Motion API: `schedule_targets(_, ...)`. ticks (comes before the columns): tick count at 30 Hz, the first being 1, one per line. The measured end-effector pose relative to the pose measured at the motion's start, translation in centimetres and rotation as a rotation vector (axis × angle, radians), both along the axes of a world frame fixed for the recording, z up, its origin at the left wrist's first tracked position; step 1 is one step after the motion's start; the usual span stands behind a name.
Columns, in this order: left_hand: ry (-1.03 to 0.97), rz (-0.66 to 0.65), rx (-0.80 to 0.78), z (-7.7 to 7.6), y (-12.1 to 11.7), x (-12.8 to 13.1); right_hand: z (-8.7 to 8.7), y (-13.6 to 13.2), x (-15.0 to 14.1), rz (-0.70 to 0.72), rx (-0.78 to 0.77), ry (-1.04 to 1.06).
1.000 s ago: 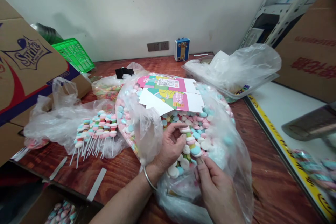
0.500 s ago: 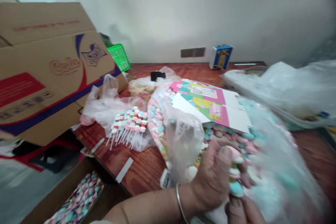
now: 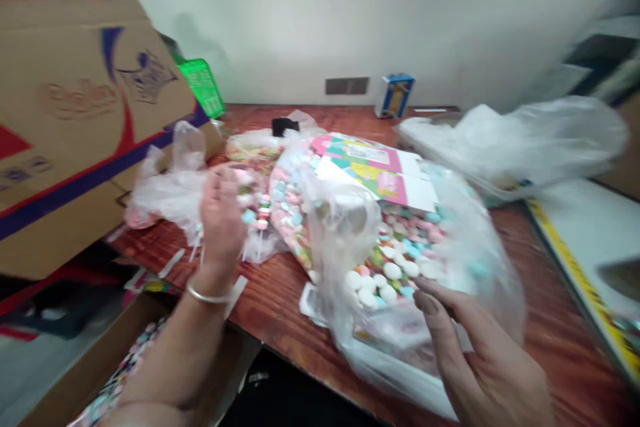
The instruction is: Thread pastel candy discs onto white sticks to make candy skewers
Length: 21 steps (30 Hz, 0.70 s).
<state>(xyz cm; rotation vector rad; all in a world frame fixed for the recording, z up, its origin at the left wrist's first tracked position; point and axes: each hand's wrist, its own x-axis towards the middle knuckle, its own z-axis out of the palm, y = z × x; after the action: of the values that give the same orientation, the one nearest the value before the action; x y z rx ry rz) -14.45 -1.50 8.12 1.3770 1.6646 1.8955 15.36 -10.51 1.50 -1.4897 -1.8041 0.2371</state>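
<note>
My left hand (image 3: pixel 223 217), a bangle on its wrist, is closed around a candy skewer (image 3: pixel 246 199) with pink, white and blue pieces; motion blurs it. It hovers over the pile of finished-looking skewers (image 3: pixel 263 213) on clear plastic, largely hiding them. My right hand (image 3: pixel 487 353) is at the near right edge of a big clear plastic bag (image 3: pixel 345 267) of loose pastel candies (image 3: pixel 393 271). Its thumb and forefinger are apart, with nothing seen between them. A colourful printed cardboard piece (image 3: pixel 375 170) lies on top of the bag.
A large cardboard box (image 3: pixel 75 120) stands at the left, a green basket (image 3: pixel 203 87) behind it. Below the table edge, another carton (image 3: pixel 115 330) holds many candies. A plastic-covered tub (image 3: pixel 450 153) sits at the right, and a small blue box (image 3: pixel 395 95) near the wall.
My left hand has moved left with the candy skewer, from above the candy bag to the skewer pile. My right hand has let go of the skewer and its fingers have opened.
</note>
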Motion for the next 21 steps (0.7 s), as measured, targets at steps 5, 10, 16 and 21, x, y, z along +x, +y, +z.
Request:
schedule_targets(5,0.355,0.294,-0.234,-5.1,6.6,-9.5,-3.6,-2.3,3.9,0.023,-0.123,-0.165)
schedule_targets(10,0.559,0.300,-0.425,-9.3,7.1,-12.1,-7.2,-4.3,2.5,0.129,-0.255,-0.333)
schedule_targets(16,0.593,0.389,-0.093,-7.0,3.7,-7.8,-9.0,-4.9,0.8,0.041,-0.212,-0.569)
schedule_targets(21,0.515,-0.259,0.200,-5.7,-4.7,4.9,-10.0,-4.4,0.7,-0.065,-0.160,-0.617)
